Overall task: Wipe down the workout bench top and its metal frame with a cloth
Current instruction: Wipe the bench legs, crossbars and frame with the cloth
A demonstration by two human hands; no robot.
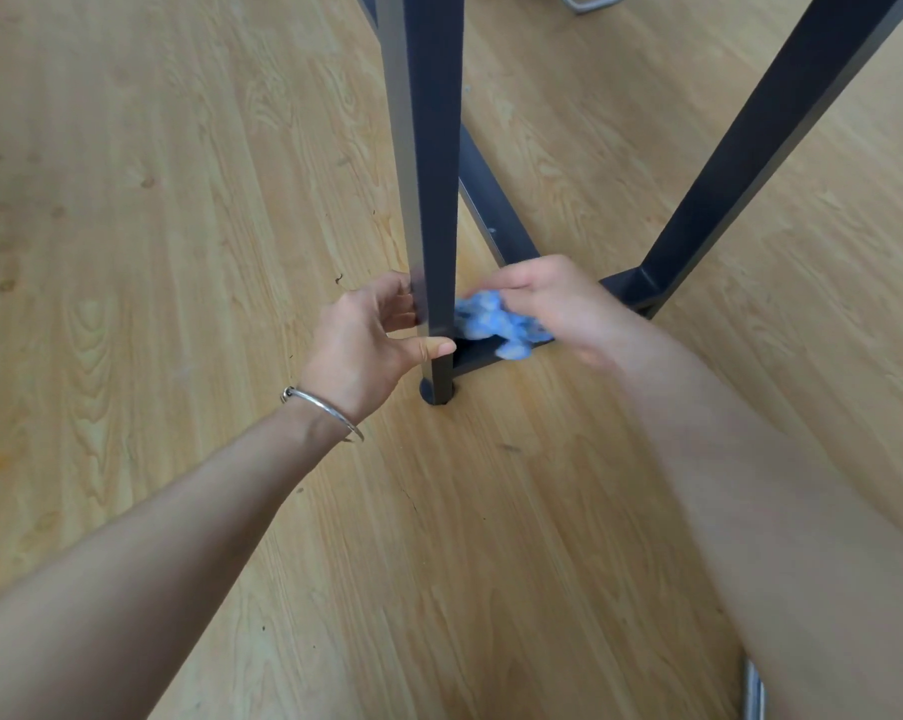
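Hands — two: left hand (366, 345) curls fingers (395, 304) and thumb round near leg (434, 200); right hand (558, 304) grips one blue cloth (496, 324) against bottom crossbar (475, 358). Legs visible: two — far leg (750, 148) at right. One bracelet (325, 410).

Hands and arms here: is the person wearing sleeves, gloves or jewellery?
No sleeves or gloves show on either arm. A thin silver bangle circles the wrist of the left hand. The right hand is blurred; no jewellery shows on it.
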